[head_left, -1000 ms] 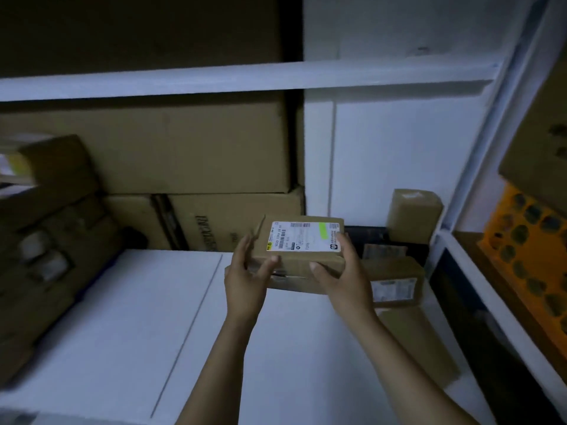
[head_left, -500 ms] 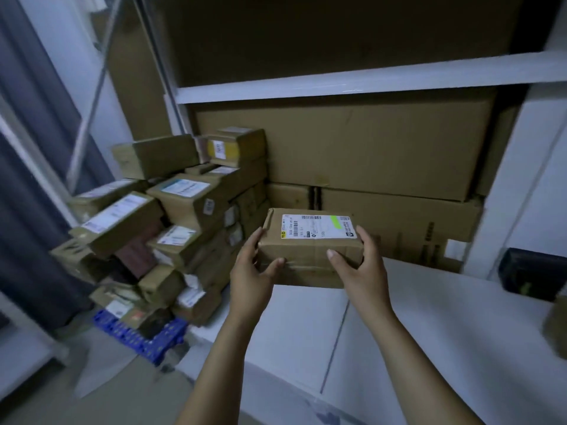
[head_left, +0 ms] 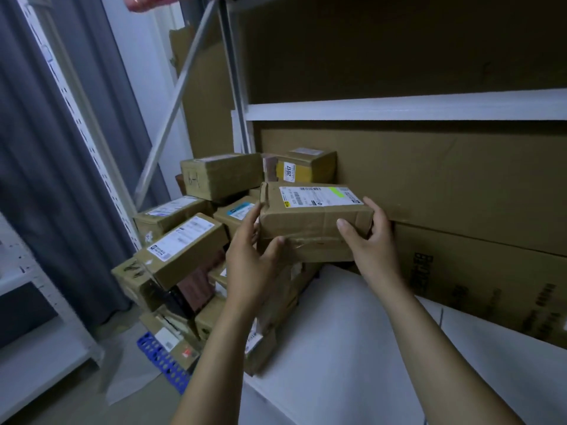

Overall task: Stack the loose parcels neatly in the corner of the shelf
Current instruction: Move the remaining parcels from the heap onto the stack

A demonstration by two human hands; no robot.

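A person's left hand (head_left: 254, 265) and right hand (head_left: 372, 243) grip a labelled cardboard parcel (head_left: 313, 220) from either side, holding it above the white shelf (head_left: 352, 348) against a leaning pile of parcels (head_left: 190, 240) at its left end. Large flat cartons (head_left: 445, 185) line the shelf's back beneath a white crossbeam (head_left: 399, 107). Grey curtains (head_left: 36, 179) hang at left, with a blue crate (head_left: 162, 360) on the floor.

Txt on parcel (head_left: 310, 228) label (head_left: 319, 196) too small to read; pink thing (head_left: 144, 1) cut off at top edge.
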